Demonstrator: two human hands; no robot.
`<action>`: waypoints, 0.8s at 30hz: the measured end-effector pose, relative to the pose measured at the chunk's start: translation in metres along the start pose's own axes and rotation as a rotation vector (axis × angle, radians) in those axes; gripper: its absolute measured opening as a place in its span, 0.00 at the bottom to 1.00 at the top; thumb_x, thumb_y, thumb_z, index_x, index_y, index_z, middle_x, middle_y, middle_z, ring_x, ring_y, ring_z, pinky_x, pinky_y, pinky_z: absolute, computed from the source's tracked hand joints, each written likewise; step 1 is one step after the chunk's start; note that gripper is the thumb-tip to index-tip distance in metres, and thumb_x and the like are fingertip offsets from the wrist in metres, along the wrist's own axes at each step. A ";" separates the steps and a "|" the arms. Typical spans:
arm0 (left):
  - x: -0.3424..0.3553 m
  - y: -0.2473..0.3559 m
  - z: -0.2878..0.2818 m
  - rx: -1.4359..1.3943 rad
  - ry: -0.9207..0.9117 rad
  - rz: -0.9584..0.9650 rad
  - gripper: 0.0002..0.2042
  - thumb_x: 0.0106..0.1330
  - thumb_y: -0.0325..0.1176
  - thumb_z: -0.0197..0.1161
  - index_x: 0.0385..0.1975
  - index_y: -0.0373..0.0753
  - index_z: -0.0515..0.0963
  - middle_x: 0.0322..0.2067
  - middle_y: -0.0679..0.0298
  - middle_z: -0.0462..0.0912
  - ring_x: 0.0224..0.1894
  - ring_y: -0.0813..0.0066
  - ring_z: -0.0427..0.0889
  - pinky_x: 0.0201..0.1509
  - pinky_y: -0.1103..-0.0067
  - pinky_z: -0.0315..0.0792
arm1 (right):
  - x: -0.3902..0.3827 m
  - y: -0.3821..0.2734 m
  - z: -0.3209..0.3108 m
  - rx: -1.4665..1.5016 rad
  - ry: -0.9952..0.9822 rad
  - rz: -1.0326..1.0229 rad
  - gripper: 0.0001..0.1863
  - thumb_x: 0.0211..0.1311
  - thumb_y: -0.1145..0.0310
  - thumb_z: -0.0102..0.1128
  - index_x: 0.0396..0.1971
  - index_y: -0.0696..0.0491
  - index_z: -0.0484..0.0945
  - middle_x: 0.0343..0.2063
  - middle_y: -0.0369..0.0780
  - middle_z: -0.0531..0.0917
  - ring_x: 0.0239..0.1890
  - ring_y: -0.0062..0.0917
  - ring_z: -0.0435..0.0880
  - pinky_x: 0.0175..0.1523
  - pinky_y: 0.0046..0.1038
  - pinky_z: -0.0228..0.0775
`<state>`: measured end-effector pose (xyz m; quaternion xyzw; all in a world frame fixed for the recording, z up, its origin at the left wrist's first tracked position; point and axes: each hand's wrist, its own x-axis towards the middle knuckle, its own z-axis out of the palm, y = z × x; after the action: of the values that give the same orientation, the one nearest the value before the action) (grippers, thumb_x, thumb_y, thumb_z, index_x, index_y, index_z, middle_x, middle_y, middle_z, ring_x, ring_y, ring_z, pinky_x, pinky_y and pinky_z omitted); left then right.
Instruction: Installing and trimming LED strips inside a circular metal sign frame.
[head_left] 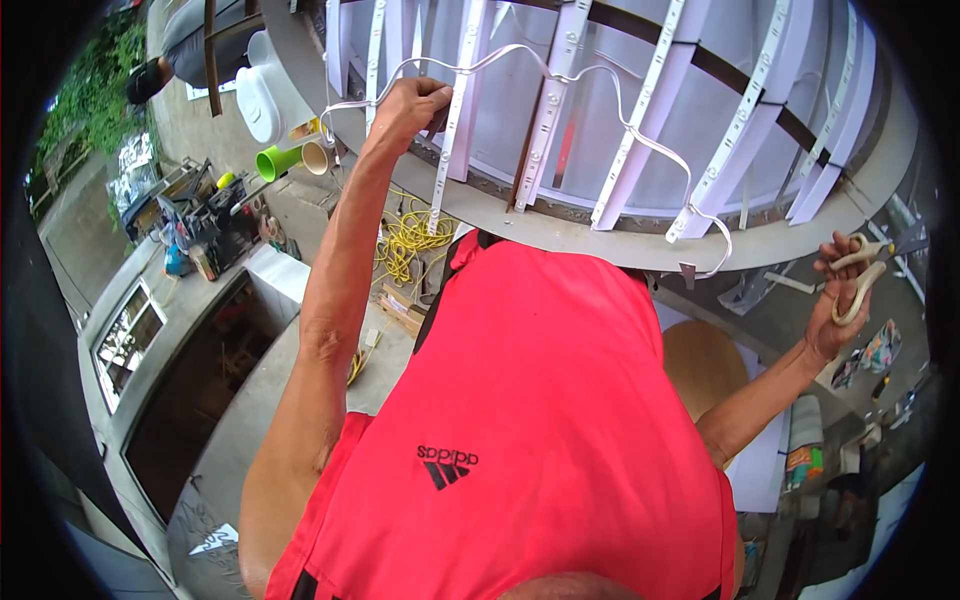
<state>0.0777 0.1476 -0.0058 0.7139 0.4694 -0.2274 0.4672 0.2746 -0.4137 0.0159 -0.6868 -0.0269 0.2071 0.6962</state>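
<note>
A large round frame with a grey rim point(580, 245) stands before me, crossed by several white bars that carry LED strips point(541, 135). A thin white flat wire point(668, 152) loops across the bars and hangs down at the rim's right side. My left hand point(405, 112) is closed at the frame's left part, between two strips and just under the wire; its fingertips are partly hidden, so what they pinch does not show. Off the rim's right side, my right hand point(832, 310) grips scissors point(873, 276) with cream handles, blades pointing away to the right.
Yellow cable point(405, 245) lies coiled on the ground below the rim. To the left are a green cup point(275, 163), a white plastic container point(260, 105) and a cluttered heap of tools point(185, 225). A round brown board point(705, 365) is at my right. Another person point(150, 80) is at upper left.
</note>
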 end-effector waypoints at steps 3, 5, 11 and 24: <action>-0.008 0.006 -0.004 0.048 -0.004 -0.037 0.16 0.68 0.40 0.62 0.41 0.29 0.82 0.24 0.65 0.81 0.22 0.81 0.75 0.28 0.81 0.70 | 0.001 -0.002 0.000 -0.056 0.004 0.010 0.37 0.64 0.51 0.61 0.61 0.65 0.65 0.54 0.53 0.77 0.50 0.36 0.81 0.50 0.30 0.72; -0.012 0.008 -0.007 0.086 0.014 -0.016 0.16 0.67 0.40 0.64 0.41 0.31 0.83 0.25 0.66 0.81 0.25 0.82 0.76 0.30 0.82 0.70 | 0.001 -0.005 0.001 -0.026 0.000 0.042 0.38 0.63 0.51 0.63 0.61 0.65 0.66 0.55 0.52 0.77 0.51 0.35 0.81 0.51 0.30 0.72; -0.020 -0.001 -0.020 0.094 -0.100 0.082 0.19 0.58 0.35 0.68 0.47 0.32 0.81 0.29 0.65 0.83 0.28 0.81 0.77 0.31 0.81 0.71 | 0.002 -0.008 0.004 -0.057 0.013 0.079 0.36 0.62 0.52 0.64 0.61 0.63 0.66 0.55 0.51 0.77 0.52 0.34 0.80 0.51 0.29 0.72; -0.032 -0.003 -0.020 0.517 0.069 0.289 0.16 0.53 0.28 0.68 0.44 0.34 0.84 0.36 0.54 0.88 0.38 0.68 0.88 0.48 0.77 0.79 | 0.002 -0.009 0.006 -0.058 -0.008 0.064 0.33 0.64 0.55 0.62 0.61 0.63 0.67 0.55 0.52 0.77 0.51 0.34 0.80 0.51 0.30 0.72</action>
<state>0.0581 0.1510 0.0261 0.8759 0.3052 -0.2463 0.2810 0.2769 -0.4070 0.0246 -0.7065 -0.0137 0.2310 0.6689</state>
